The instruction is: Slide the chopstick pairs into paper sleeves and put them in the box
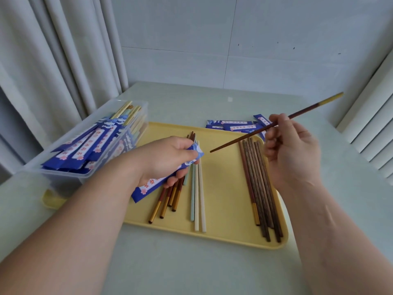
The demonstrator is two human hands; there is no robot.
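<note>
Both forearms reach in from the near edge. The left hand [168, 158] grips a blue paper sleeve [148, 186], fingers curled round its middle. The right hand [291, 150] pinches a dark brown chopstick [238, 139] partway up its shaft.

The chopstick's thin tip points down and to the left, just short of the sleeve's far end, with a small gap between them. Its long axis runs from that tip up and away to the right, where its pale yellow top sticks out past the fingers. The sleeve lies on nearly the same line, a little steeper, so the coming push looks like a short slide along the shaft toward the left hand, after a slight turn to line the two up.

Both are held above a yellow tray [223, 237]. Under the left hand lie brown chopsticks with gold ends [168, 201] and pale ones [197, 199]; a dark wooden bundle [259, 184] lies beside the right wrist. Spare sleeves [234, 125] sit past the tray's far edge. The clear box [63, 177] stands to the left, nearer the left hand, already holding many filled sleeves [89, 143]. All of it rests on the pale counter [191, 269].

The left hand hides the sleeve's middle, and I cannot tell whether its mouth is open. Nor can I tell whether the right hand holds one stick or an aligned pair.
</note>
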